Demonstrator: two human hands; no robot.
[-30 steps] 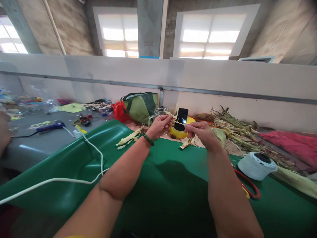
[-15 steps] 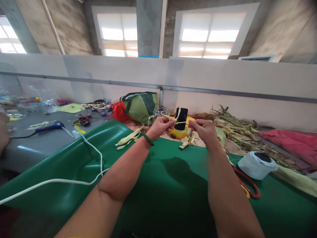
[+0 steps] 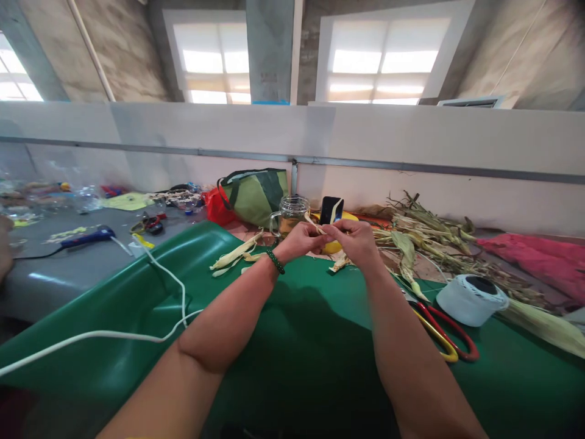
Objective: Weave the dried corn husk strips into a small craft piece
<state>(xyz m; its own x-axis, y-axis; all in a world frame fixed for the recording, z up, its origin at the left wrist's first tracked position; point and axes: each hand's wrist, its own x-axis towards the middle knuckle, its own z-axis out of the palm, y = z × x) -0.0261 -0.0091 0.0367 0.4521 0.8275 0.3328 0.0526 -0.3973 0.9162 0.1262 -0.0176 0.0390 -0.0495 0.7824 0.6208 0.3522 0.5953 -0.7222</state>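
My left hand (image 3: 302, 239), with a dark green beaded bracelet on the wrist, pinches a pale strip of corn husk (image 3: 337, 210). Close against it, my right hand (image 3: 358, 239) has its thumb and fingers closed on the same strip. The husk's loose ends stick up above the fingers, and its middle is hidden by them. Behind the hands stands a dark phone (image 3: 327, 210), partly covered by the strip. A glass mug (image 3: 293, 213) with a handle is just left of the phone. Husk pieces (image 3: 238, 253) lie left of my left hand.
Red-and-yellow-handled scissors (image 3: 450, 338) and a white roll (image 3: 470, 300) lie right of my right forearm. Dried husks (image 3: 425, 228) are heaped behind. A white cord (image 3: 105, 333) crosses the green mat (image 3: 315, 360) at left. A green bag (image 3: 262, 195) and glue gun (image 3: 91, 236) are further back.
My right hand has moved left until it meets my left hand. The strip stretched between them is now mostly hidden in the fingers. More of the scissors shows.
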